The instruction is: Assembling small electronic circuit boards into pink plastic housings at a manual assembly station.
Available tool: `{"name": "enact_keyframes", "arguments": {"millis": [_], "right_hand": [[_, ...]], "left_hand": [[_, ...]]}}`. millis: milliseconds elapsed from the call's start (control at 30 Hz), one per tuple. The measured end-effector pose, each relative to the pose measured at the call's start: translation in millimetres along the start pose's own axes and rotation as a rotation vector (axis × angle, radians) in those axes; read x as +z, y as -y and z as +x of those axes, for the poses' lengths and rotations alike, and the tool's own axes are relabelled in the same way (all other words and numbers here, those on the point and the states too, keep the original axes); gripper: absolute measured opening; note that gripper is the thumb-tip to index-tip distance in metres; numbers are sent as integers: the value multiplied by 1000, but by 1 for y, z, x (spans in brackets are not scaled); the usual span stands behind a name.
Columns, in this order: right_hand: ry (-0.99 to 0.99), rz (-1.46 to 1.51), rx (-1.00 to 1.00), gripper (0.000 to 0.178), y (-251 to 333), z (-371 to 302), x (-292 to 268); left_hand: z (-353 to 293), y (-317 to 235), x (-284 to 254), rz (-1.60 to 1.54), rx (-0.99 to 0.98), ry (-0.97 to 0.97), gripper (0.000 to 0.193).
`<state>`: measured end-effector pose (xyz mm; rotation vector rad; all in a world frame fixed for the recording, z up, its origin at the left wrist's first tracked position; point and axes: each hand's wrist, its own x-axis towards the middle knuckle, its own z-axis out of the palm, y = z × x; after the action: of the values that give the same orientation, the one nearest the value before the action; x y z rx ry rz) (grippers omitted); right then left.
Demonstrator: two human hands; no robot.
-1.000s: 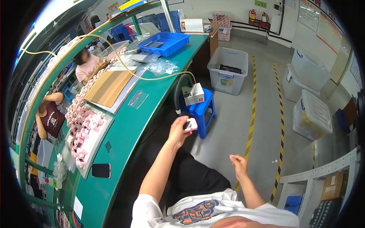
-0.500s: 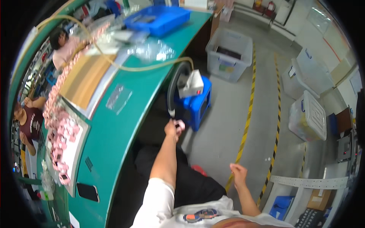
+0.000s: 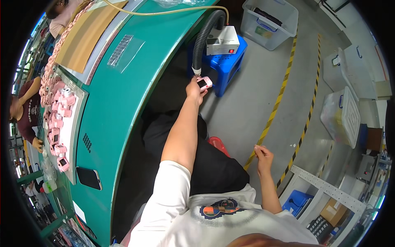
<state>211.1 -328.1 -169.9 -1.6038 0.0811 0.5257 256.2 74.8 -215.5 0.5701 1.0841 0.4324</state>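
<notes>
My left hand [image 3: 192, 89] is stretched forward past the table edge, fingers closed round a small pink device [image 3: 203, 84] with a dark square screen. The device is held close to the pale nozzle [image 3: 196, 71] of a black ribbed hose [image 3: 200, 43]; whether they touch I cannot tell. That hose curves up near a white box-shaped machine [image 3: 226, 41] with a red switch, on a blue plastic stool [image 3: 234, 61]. Away to the right, above the floor, my right hand [image 3: 264, 159] has its thumb and fingers pressed together; anything between them is too small to make out.
Along the left, a green table [image 3: 119, 103] carries a white tray [image 3: 78, 119] of similar pink devices, a phone [image 3: 89, 178] and a clear plastic sheet [image 3: 131, 57]. Across it, a person [image 3: 28, 109] sits. Clear bins [image 3: 267, 37] stand on the floor; a white rack [image 3: 321, 189] is lower right.
The view has tilted down, and the machine and table items appear shifted. My left hand still holds the pink device by the nozzle, its screen now more visible. My right hand stays pinched.
</notes>
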Motion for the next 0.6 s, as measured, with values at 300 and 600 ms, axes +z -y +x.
{"name": "enact_keyframes", "arguments": {"millis": [300, 600], "right_hand": [[244, -446, -698, 12, 136, 23, 17], [522, -939, -1754, 12, 273, -27, 78]], "left_hand": [[-162, -12, 30, 41, -83, 547, 35], [-334, -20, -5, 290, 421, 756, 41]]}}
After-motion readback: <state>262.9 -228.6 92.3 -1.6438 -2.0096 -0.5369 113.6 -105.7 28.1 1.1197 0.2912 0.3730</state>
